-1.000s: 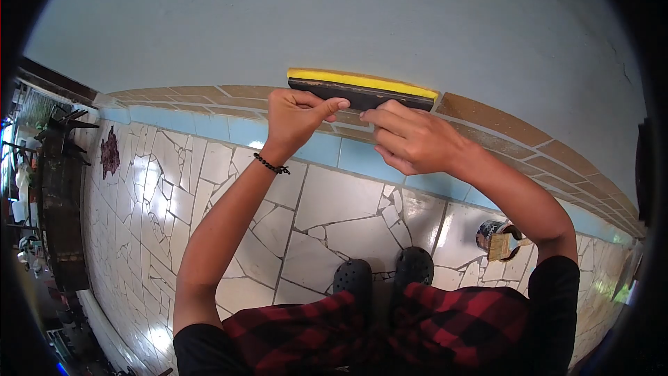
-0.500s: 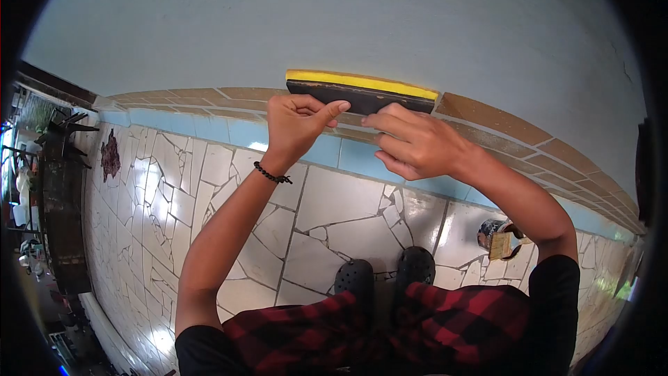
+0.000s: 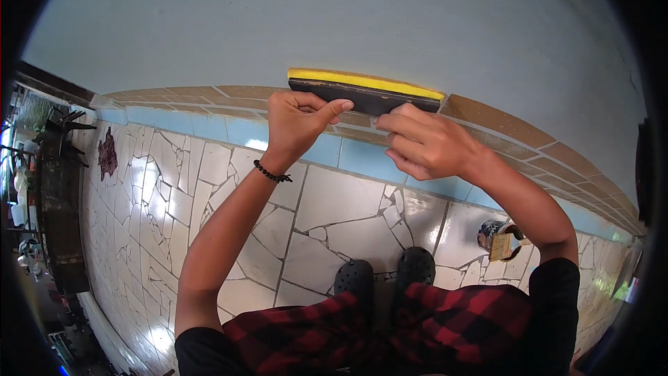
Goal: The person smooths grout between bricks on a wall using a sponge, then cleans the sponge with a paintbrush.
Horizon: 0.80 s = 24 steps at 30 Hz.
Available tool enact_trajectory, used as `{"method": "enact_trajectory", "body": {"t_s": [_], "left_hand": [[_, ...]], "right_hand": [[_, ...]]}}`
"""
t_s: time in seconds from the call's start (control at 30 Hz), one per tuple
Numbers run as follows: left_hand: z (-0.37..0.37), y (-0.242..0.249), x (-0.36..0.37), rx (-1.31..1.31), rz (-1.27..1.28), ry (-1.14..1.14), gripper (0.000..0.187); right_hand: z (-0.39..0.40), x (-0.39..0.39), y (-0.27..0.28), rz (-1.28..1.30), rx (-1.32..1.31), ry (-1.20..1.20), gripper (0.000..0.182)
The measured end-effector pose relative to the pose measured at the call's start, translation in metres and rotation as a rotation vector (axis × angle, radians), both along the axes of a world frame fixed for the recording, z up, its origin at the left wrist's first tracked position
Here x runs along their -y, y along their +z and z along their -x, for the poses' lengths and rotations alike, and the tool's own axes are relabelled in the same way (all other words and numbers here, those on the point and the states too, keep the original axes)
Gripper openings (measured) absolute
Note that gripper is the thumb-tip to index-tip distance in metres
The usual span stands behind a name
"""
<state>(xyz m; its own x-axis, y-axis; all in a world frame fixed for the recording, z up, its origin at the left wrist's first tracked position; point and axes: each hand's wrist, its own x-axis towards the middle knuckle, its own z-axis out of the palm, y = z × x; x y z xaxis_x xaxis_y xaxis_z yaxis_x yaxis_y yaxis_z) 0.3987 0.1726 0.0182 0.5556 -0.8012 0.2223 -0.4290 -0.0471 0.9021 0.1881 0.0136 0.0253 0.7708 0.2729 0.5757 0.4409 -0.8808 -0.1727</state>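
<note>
A long float with a black back and a yellow foam layer (image 3: pixel 367 83) lies along the wall, just above the brown brick-pattern band (image 3: pixel 497 118). My left hand (image 3: pixel 300 120) grips its lower left part, thumb over the black back and fingers curled behind the edge. My right hand (image 3: pixel 428 141) is closed at the lower right edge, fingers bent and their tips against or just under the black back. What the right fingertips pinch, if anything, is hidden. The float's wall-facing side is mostly out of sight.
Blue tiles (image 3: pixel 316 153) run below the brown band. On the broken-tile floor (image 3: pixel 341 198), a paint-stained can (image 3: pixel 490 233) stands to the right with a brush (image 3: pixel 499 246) across it. My dark clogs (image 3: pixel 416 264) are below. Dark furniture (image 3: pixel 62 216) lines the left.
The float has shifted slightly to the right along the wall. My right hand has moved a little right with it; my left hand has barely moved.
</note>
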Motion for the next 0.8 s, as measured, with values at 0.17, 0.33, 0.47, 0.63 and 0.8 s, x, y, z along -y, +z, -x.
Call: {"method": "enact_trajectory", "body": {"t_s": [0.17,0.33,0.47,0.63,0.8], "left_hand": [[-0.001,-0.001,-0.002,0.014,-0.008,-0.003,0.028],[0.001,0.000,-0.002,-0.010,0.013,-0.009,0.029],[0.000,-0.001,-0.002,-0.035,-0.021,-0.010,0.025],[0.003,0.000,-0.003,-0.069,-0.023,0.016,0.026],[0.006,0.001,-0.001,-0.015,-0.013,0.048,0.027]], "right_hand": [[-0.001,-0.002,-0.002,0.000,-0.007,-0.014,0.016],[0.000,-0.004,-0.001,-0.044,-0.010,-0.030,0.016],[-0.001,-0.003,0.003,-0.038,-0.011,-0.016,0.016],[0.000,-0.011,0.004,-0.043,-0.049,-0.066,0.017],[-0.003,-0.020,0.002,-0.071,-0.052,-0.155,0.021]]}}
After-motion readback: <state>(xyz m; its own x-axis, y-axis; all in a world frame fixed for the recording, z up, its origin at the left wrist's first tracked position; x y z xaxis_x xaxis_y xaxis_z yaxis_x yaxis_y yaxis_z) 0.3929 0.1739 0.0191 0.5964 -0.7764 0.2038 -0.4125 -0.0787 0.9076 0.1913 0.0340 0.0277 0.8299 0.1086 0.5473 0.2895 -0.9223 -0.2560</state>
